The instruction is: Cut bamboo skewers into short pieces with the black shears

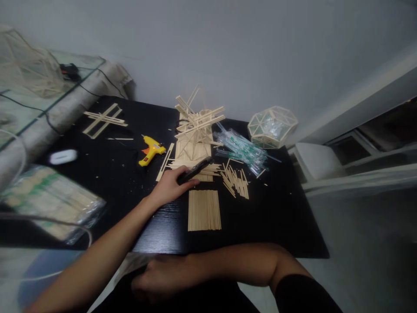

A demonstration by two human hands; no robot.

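Note:
My left hand point(171, 184) reaches over the black table with its fingers wrapped round a dark, elongated object point(195, 170), whose kind I cannot make out. Beneath that object lie loose wooden sticks and a panel of sticks point(206, 177). Nearer to me is a flat panel of wooden sticks point(204, 211) laid side by side. Across my lap, below the table edge, my right hand point(159, 278) is curled closed; whatever its fingers may hold is hidden. Behind the left hand stands a star-like stick structure point(195, 126).
A yellow hot glue gun point(152, 150) lies left of centre. Short stick pieces point(237, 181) and clear-and-green wrappers point(244, 150) are on the right, before a stick-framed polyhedron point(273, 127). A packed bundle of sticks point(55, 200) and a white case point(63, 157) are at left.

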